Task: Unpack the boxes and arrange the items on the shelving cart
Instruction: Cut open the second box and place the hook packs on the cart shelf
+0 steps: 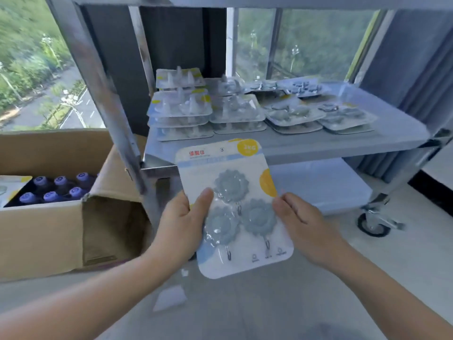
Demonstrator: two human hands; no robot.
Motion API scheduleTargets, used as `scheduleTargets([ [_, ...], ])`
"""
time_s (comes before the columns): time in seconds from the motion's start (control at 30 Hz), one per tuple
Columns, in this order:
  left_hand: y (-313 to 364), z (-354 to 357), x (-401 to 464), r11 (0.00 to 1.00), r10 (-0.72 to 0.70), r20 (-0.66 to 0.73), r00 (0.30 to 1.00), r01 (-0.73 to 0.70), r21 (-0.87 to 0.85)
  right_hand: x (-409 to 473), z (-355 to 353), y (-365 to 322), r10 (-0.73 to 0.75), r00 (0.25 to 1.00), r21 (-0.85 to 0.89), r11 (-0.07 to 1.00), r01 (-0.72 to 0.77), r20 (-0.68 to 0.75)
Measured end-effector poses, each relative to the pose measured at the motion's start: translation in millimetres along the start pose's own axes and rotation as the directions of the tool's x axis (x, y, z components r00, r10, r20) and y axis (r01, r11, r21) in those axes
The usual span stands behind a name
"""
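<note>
We pinch a hook pack (235,207) between us and the cart shelf (294,143), left hand (182,224) thumb on top, right hand (304,222) gripping its edge. Our fingers hide beneath the card. The stacked packs (247,111) on the shelf blur; the box (49,217) is cut off at left.

Stacked packs (235,111) lie on the cart shelf (404,133); left of the cart, bottles (56,190) stand in a box (41,231).
</note>
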State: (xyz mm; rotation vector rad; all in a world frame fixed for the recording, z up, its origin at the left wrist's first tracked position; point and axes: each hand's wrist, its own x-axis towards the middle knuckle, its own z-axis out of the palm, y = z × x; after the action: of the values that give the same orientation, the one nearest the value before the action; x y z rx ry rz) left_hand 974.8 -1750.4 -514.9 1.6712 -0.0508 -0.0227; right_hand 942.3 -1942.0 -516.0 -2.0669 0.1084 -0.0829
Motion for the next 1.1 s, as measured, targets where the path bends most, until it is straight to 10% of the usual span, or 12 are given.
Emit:
scheduleTargets([
  [0.3, 63, 164, 67, 0.998, 0.047, 0.054, 0.997, -0.049, 0.032, 31, -148, 40, 0.174, 0.984, 0.459, 0.877, -0.138, -0.036],
  [1.1, 133, 360, 194, 0.991, -0.13, 0.306, 0.943, 0.114, 0.068, 174, -310, 97, 0.229, 0.824, 0.388, 0.921, -0.012, -0.518],
])
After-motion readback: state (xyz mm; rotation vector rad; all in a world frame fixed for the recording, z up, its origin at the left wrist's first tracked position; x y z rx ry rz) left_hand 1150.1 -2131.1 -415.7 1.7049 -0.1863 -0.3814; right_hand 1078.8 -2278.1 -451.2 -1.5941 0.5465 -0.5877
